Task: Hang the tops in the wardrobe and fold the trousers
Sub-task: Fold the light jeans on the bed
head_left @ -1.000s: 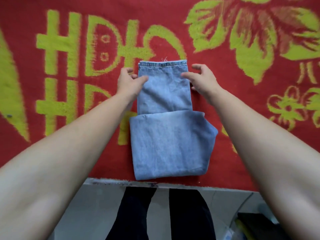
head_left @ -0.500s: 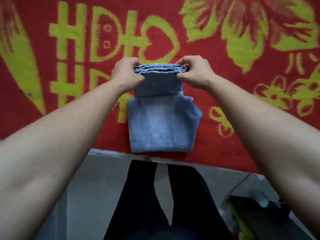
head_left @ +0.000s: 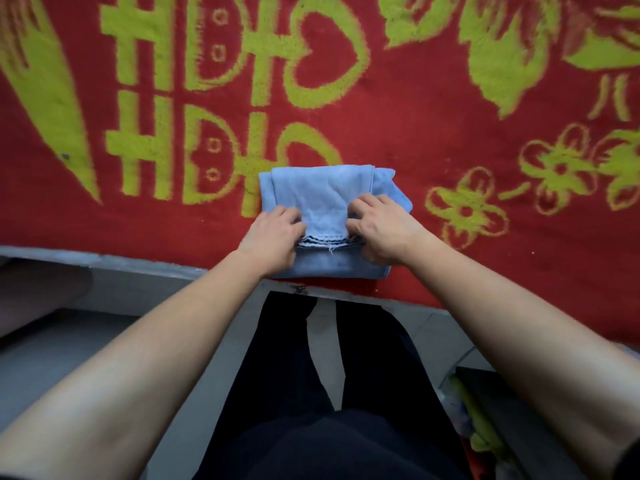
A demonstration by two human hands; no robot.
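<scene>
Head view: I see a red blanket (head_left: 450,109) with yellow-green lettering and flowers, spread over a grey-edged platform (head_left: 145,271), with pale floor (head_left: 323,327) below. Count: one pair of jeans (head_left: 322,195), two hands. The jeans lie folded at the blanket's near edge, centre. Left hand (head_left: 272,237) and right hand (head_left: 384,232) each pinch the hem end — fingers curled — over the fold's near part.

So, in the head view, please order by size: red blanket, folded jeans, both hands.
1. red plush blanket with yellow-green pattern
2. folded light-blue denim jeans
3. left hand and right hand: look alike, unranked
</scene>
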